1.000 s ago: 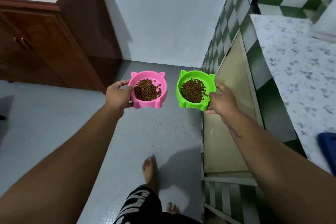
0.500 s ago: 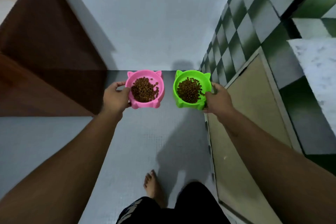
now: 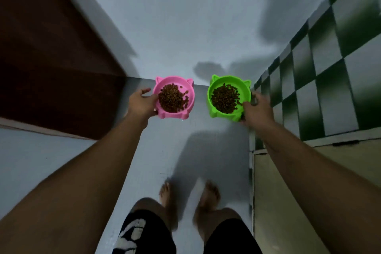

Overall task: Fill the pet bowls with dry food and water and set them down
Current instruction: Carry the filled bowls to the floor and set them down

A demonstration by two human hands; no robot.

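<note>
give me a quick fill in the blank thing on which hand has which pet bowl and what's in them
1. The left hand grips the bowl coloured ____.
2. The green bowl is held in the ____ hand.
3. The number of bowls holding dry food is ____.
Missing words: pink; right; two.

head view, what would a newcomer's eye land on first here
Two bright cat-eared bowls are held side by side at the centre: the pink bowl in the left hand, the green bowl in the right hand, each holding brown dry food. Next come the green-and-white checked tiles on the right and the dark wooden cabinet on the left.
</note>
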